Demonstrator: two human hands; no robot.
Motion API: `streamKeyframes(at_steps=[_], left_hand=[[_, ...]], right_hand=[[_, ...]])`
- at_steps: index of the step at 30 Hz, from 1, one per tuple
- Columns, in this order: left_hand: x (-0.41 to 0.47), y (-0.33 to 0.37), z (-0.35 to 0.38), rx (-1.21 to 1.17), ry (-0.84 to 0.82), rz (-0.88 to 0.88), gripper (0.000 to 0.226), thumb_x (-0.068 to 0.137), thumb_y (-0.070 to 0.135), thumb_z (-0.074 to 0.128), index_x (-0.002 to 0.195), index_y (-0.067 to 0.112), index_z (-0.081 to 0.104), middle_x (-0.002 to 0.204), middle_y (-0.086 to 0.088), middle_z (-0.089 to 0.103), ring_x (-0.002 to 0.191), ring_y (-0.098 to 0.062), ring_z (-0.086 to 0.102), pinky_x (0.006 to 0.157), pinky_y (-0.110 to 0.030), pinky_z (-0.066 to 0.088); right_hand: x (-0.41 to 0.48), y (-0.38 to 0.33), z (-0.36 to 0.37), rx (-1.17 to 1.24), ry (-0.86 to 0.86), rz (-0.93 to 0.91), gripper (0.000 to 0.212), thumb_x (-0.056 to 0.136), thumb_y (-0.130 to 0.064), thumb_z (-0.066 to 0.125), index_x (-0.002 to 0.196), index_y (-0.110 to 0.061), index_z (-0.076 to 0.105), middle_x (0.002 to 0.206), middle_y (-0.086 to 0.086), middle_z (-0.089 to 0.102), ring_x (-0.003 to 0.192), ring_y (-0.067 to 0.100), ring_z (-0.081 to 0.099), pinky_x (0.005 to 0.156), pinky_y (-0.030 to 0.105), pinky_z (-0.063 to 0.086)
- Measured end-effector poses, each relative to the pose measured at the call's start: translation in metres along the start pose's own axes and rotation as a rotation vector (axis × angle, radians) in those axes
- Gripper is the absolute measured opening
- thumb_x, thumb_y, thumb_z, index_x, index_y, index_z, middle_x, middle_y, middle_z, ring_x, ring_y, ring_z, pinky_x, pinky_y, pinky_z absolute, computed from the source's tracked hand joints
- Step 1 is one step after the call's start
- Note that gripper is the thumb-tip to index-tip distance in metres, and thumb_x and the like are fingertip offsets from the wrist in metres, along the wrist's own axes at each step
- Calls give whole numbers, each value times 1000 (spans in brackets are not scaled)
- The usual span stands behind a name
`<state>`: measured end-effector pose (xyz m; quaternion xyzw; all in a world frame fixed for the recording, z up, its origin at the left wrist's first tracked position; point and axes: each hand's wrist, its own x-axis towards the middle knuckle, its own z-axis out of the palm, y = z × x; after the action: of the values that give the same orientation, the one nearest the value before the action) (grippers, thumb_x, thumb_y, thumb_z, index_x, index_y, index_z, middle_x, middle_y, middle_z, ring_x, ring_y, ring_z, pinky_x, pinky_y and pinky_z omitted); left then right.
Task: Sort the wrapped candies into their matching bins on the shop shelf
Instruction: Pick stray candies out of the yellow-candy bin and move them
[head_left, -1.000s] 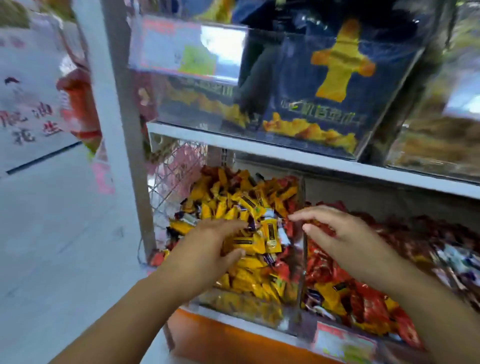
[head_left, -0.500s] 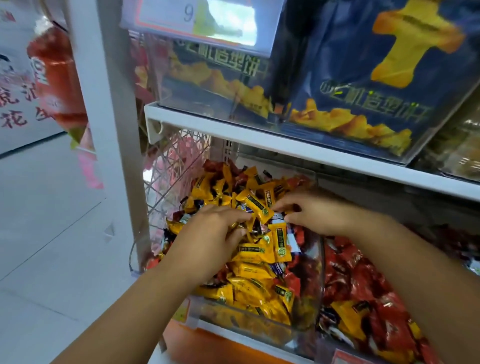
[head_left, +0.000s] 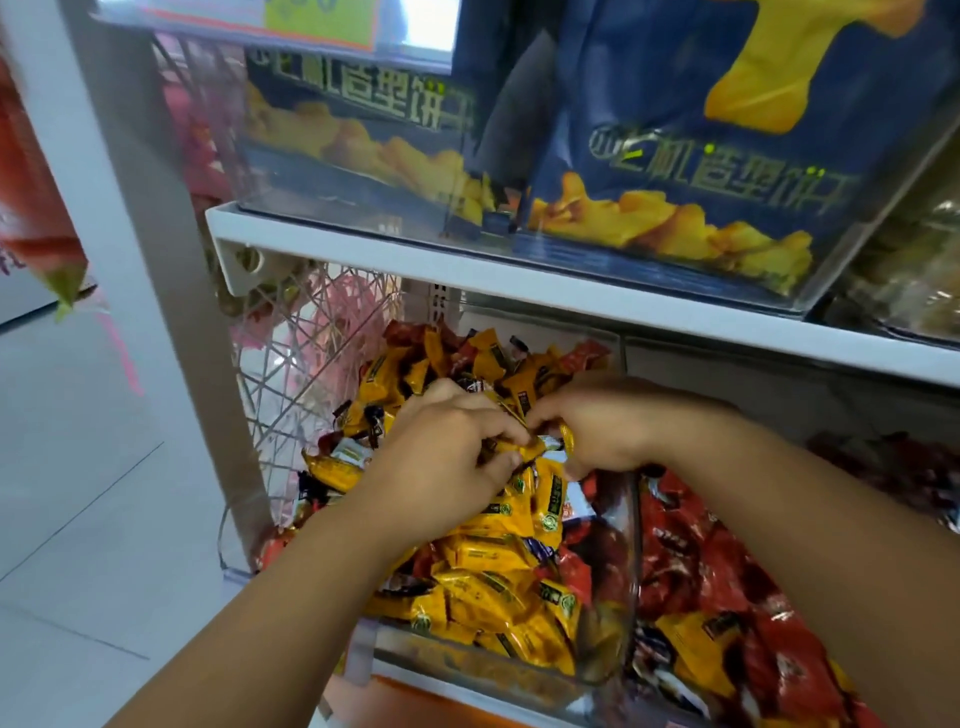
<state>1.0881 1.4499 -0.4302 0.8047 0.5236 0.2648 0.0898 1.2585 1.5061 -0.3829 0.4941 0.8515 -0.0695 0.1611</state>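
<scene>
Working in the left bin heaped with yellow candies, the left grip and right grip are each pinching some with curled fingers, probably depositing them, and the next move is calling for releasing, then fetching strays from the red candies beside.

We can read one line of print clearly: pale yellow-green Chinese characters, 飞机造型饼干, across the front of the right blue bag standing on the upper shelf. The left blue bag beside it carries the same line, where we make out 机造型饼干; its first character is blurred. A small round mark stands before the line on the right bag, too small to read. The price tag at the top edge shows green and orange but no legible figures. The yellow wrapped candies bear dark strips and round green seals, their print too small to read.
</scene>
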Motion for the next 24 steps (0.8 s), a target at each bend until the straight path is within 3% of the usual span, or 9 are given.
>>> streamKeyframes(at_steps=[3,7,10,13,17,22,24], left_hand=[[0,-3,-2,120,-56,-60,25,82,55,65,102,41,66,101,21,45,106,-7,33,92,-29,27],[-6,-15,-18,150,-41,-184,7,85,41,67,84,39,61,101,16,47,110,-12,37,90,-31,32],[-11,-21,-25,134,-11,-207,17,87,25,66,92,41,66,105,15,47,112,-14,35,93,-30,29],[-12,-16,-22,191,70,-65,33,83,11,66,99,39,73,102,16,50,104,-12,32,88,-30,24],[-11,-7,-12,150,-40,-11,24,90,27,61,110,36,71,107,15,63,104,-12,40,92,-32,36],[-2,-11,-4,235,-183,-71,40,92,37,54,131,42,55,122,12,51,112,-16,37,93,-32,35],[0,-10,-1,272,-215,-85,40,93,41,54,132,43,53,121,8,47,114,-18,35,91,-32,33]], right_hand=[[0,1,0,43,-11,-4,56,76,-32,79,125,-32,53,109,-8,56,99,18,54,82,32,47],[-3,3,1,144,17,-7,53,74,-35,80,122,-34,57,99,-13,48,96,13,50,73,26,37],[-8,4,1,191,40,-17,50,79,-36,76,126,-36,58,102,-15,48,97,9,48,77,26,38],[-8,6,7,412,195,-41,29,84,-33,72,112,-39,65,117,-14,59,104,6,53,85,26,42],[-12,5,6,564,371,-30,20,86,-22,71,96,-39,66,111,-18,56,103,2,53,83,21,42],[-10,-2,-3,310,74,-6,43,86,-25,71,126,-34,60,139,-6,51,118,12,51,92,24,42],[-6,-8,-3,212,-2,8,49,86,-28,71,132,-34,55,142,-3,49,118,17,51,90,26,43]])
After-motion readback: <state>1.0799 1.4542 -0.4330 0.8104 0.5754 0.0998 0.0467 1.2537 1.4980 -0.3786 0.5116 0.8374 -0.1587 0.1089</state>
